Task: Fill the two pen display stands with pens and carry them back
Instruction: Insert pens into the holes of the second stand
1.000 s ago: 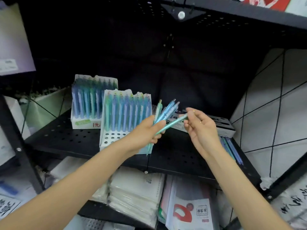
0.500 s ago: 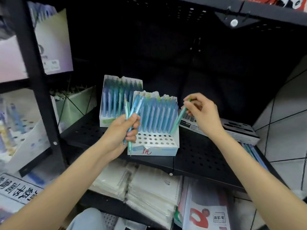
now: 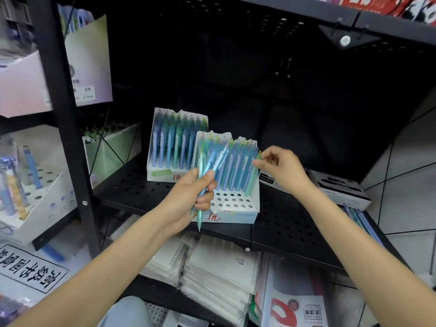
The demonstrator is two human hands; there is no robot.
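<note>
- Hands at a stationery shelf: my left hand [image 3: 188,197] grips a small bundle of pens [image 3: 210,171], tips down, in front of the near display stand [image 3: 232,208].
- My right hand [image 3: 278,168] pinches the top of a green pen [image 3: 253,175] at the stand's right end, seating it in the last row of pens.
- To do it well, I judge the pen should go straight down into its hole before I let go; empty holes remain in front.
- The second display stand [image 3: 174,142] sits just behind on the shelf [image 3: 283,223], looking full.
- A dark box [image 3: 339,187] lies to the right, loose pens [image 3: 358,220] beyond it; the bundle crowds the stand's left side.
</note>
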